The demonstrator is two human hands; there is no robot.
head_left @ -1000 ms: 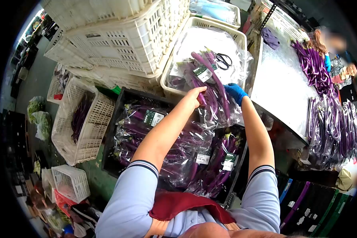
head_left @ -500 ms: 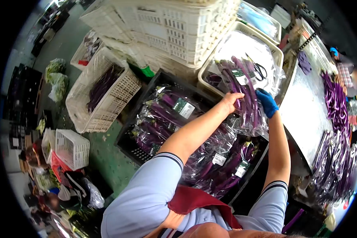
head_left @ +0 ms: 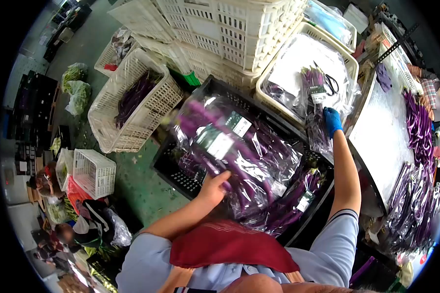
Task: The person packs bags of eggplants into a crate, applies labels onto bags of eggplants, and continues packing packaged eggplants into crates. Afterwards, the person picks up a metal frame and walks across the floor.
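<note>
My bare left hand (head_left: pixel 214 189) grips the lower edge of a clear plastic bag of long purple eggplants (head_left: pixel 211 146), somewhat blurred, over the black crate (head_left: pixel 170 165). A dark label with a white sticker shows on that bag. My right hand (head_left: pixel 333 122), in a blue glove, is closed at the side of another bag of eggplants (head_left: pixel 318 110), which leans over the edge of a white basket. Several more bagged eggplants (head_left: pixel 291 200) lie in the black crate. Scissors (head_left: pixel 331 85) with black handles rest on white plastic sheets (head_left: pixel 298 58) in that basket.
White crates (head_left: pixel 220 39) are stacked ahead. To the left, a tilted white basket (head_left: pixel 107 119) holds loose eggplants. A metal table (head_left: pixel 381 127) on the right carries piles of eggplants (head_left: pixel 418 127). People (head_left: pixel 428 90) are visible at the far right and lower left.
My left hand has moved left and down from the bag on the white basket to one over the black crate. My right hand stays with its bag, which is now narrower in view.
</note>
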